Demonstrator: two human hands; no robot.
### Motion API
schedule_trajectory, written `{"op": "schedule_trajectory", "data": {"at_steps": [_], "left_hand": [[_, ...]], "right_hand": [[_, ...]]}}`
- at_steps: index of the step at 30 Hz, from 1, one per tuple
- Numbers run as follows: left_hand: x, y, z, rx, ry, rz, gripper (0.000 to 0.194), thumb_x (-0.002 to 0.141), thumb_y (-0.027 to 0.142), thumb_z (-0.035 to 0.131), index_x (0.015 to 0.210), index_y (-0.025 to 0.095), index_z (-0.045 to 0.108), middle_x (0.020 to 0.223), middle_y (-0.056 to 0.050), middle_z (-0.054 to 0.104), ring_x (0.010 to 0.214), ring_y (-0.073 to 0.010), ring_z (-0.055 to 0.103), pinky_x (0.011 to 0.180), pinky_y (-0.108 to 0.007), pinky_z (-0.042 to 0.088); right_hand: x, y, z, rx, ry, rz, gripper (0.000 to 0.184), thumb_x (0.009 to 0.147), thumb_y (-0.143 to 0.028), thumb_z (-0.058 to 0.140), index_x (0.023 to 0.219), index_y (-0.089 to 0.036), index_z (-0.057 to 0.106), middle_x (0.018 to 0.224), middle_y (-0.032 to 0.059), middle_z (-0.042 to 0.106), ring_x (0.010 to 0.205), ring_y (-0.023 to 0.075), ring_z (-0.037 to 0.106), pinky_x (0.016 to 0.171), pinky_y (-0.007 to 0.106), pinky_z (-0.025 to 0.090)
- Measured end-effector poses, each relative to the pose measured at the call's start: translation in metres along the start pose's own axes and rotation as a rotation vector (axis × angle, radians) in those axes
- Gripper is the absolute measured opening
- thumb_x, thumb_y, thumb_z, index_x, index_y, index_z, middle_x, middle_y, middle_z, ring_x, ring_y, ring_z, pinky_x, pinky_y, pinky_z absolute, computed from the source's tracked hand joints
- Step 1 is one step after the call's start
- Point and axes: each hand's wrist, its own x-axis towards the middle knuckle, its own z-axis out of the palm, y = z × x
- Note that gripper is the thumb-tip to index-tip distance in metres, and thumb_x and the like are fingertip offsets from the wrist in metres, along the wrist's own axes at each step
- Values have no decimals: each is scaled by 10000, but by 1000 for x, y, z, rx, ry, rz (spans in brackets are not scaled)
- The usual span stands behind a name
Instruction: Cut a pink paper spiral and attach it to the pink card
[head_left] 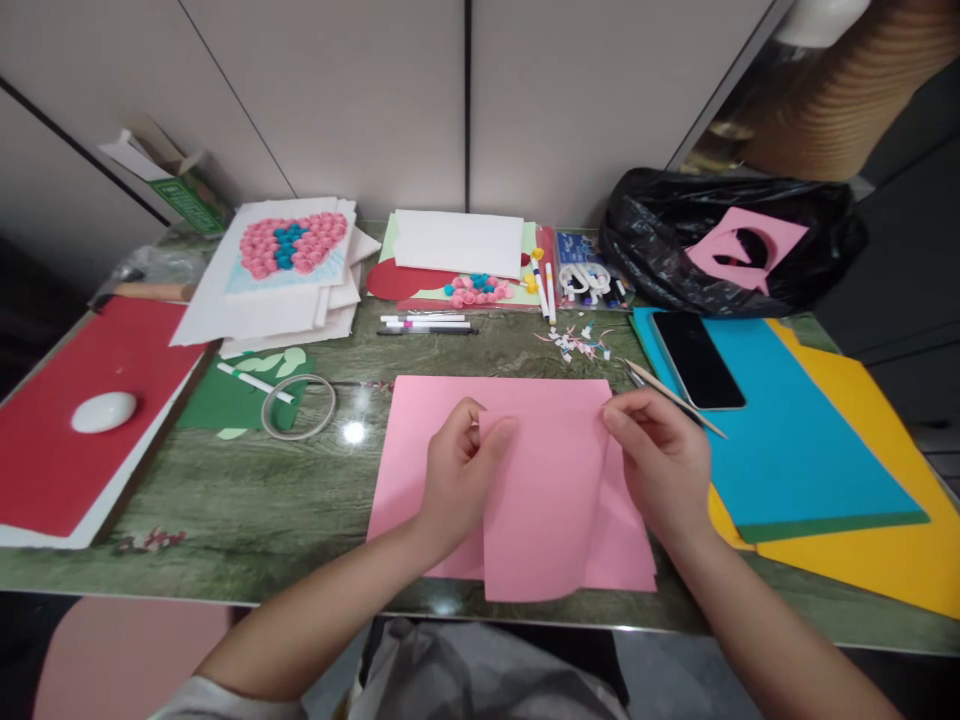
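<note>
Between my two hands is a smaller sheet of pink paper (pixel 541 510), upright and slightly curved. My left hand (pixel 461 470) pinches its upper left edge, thumb in front. At the upper right corner, my right hand (pixel 664 455) grips it between thumb and fingertips. Beneath it, larger pink sheets (pixel 401 480) lie flat on the table. Beside my right hand a pointed wooden stick (pixel 675 397) and a dark slim tool rest partly on blue paper (pixel 810 450).
A phone (pixel 699 360) lies on the blue paper, over yellow sheets (pixel 900 480). A black plastic bag (pixel 645 230) holds pink scraps. Paper bits (pixel 577 343), markers (pixel 427 322), a tape roll (pixel 298 407), a white oval object (pixel 104 411) on red paper (pixel 60 470) and a flower-covered picture (pixel 292 245) surround the work.
</note>
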Motion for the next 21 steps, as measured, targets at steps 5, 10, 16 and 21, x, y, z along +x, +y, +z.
{"op": "schedule_trajectory", "data": {"at_steps": [5,10,16,21], "left_hand": [[1,2,0,-6,-8,-4,310,825,387,554,682,209,344,534,77,213,463,-70,193,422,-223,157],[0,3,1,-39,-19,-15,321,817,393,564,679,207,341,546,77,212,468,-67,212,431,-221,171],[0,4,1,-50,-24,-21,322,821,374,567,675,198,340,553,78,221,479,-58,207,438,-205,182],[1,3,1,-42,-18,-20,314,821,365,571,678,193,350,562,76,242,488,-55,228,443,-199,194]], "right_hand": [[1,4,-3,-13,-30,37,90,765,-264,655,697,-208,636,642,-15,601,603,123,536,552,230,420],[1,5,-5,-5,-23,57,110,768,-257,658,674,-204,640,605,-23,582,572,111,518,539,224,404],[0,8,-4,70,-33,68,100,775,-245,651,685,-204,639,609,-31,557,580,99,477,541,220,367],[0,8,-4,75,-41,64,104,798,-230,627,697,-212,639,618,-35,557,600,96,471,567,217,362]]}}
